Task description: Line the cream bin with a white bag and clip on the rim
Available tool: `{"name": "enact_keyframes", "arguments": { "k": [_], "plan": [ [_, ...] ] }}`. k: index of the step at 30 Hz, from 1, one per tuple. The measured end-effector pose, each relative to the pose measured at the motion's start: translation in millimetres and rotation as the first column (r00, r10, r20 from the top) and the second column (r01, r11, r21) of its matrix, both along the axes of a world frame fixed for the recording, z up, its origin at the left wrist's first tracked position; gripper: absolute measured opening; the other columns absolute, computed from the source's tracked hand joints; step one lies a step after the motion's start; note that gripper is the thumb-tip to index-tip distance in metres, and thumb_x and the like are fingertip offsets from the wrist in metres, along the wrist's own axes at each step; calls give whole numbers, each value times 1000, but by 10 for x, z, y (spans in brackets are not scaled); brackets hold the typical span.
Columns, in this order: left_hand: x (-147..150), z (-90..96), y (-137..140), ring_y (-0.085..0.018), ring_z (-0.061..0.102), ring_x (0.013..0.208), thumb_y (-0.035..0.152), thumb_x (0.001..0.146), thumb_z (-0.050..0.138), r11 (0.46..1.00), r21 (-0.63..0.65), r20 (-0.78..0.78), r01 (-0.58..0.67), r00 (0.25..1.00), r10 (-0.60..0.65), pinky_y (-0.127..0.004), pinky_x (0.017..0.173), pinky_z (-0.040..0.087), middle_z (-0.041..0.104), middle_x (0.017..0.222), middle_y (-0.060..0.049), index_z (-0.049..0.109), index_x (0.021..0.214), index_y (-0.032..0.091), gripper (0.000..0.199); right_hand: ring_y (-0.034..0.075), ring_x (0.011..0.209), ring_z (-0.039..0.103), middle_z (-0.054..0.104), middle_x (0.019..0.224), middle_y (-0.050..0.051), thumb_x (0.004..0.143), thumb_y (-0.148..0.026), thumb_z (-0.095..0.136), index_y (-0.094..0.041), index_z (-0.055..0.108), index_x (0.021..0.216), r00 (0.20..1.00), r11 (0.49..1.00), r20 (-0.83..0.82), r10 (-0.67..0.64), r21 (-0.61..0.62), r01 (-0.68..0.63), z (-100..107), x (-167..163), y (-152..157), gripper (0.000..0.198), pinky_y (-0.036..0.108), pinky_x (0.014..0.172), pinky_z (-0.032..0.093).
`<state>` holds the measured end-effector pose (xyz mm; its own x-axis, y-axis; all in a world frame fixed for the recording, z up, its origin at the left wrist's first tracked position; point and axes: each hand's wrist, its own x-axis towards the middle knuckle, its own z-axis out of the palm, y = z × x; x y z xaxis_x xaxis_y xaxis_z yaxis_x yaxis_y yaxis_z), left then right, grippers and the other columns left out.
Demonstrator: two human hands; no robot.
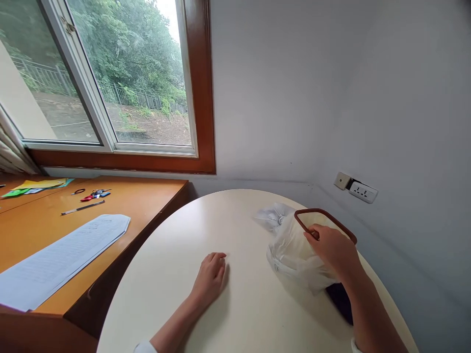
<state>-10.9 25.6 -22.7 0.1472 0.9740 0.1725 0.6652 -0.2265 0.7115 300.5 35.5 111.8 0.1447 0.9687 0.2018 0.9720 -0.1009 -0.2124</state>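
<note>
My right hand (333, 246) is closed on the near edge of a brown rounded-rectangular rim (326, 212) at the right of the table. Below the rim a thin white plastic bag (294, 255) hangs around what looks like a pale bin, mostly hidden by the bag and my hand. A knotted or bunched part of translucent plastic (274, 215) lies against its far left side. My left hand (212, 274) rests on the tabletop to the left of the bag, fingers curled in and apparently holding nothing. Under my right forearm a dark item (340, 301) shows in part.
The round cream table (176, 264) stands near the wall. Left of it, an orange-brown desk (143, 191) carries papers (69, 260), a pen (83, 208), keys (96, 195) and coloured sheets (39, 185). A wall socket (362, 191) is at the right; a window sits behind the desk.
</note>
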Motion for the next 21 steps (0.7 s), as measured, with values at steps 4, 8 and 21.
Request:
{"name": "enact_keyframes", "arguments": {
  "k": [4, 8, 21],
  "plan": [
    [7, 28, -22, -24, 55, 101, 33, 89, 33, 1000, 12, 30, -23, 999, 23, -44, 87, 46, 56, 107, -10, 53, 106, 22, 28, 14, 53, 52, 56, 56, 0, 80, -32, 43, -20, 46, 56, 999, 998, 2, 44, 38, -44, 6, 14, -29, 27, 24, 44, 25],
    [31, 57, -56, -22, 58, 95, 33, 88, 34, 998, 23, 48, -62, 997, 61, -40, 82, 49, 59, 105, -10, 55, 104, 21, 29, 14, 52, 52, 55, 54, 0, 80, -31, 43, -20, 46, 54, 995, 992, 14, 101, 80, -102, 2, 10, -64, 28, 24, 43, 24],
    [217, 90, -269, -24, 43, 121, 41, 87, 46, 999, 9, 248, 39, 968, -40, -44, 100, 39, 47, 128, -10, 44, 121, 24, 39, 17, 58, 61, 67, 67, 3, 83, -24, 48, -18, 61, 102, 931, 926, -72, 358, 158, -344, -13, -637, -251, 24, 24, 46, 35]
  ]
}}
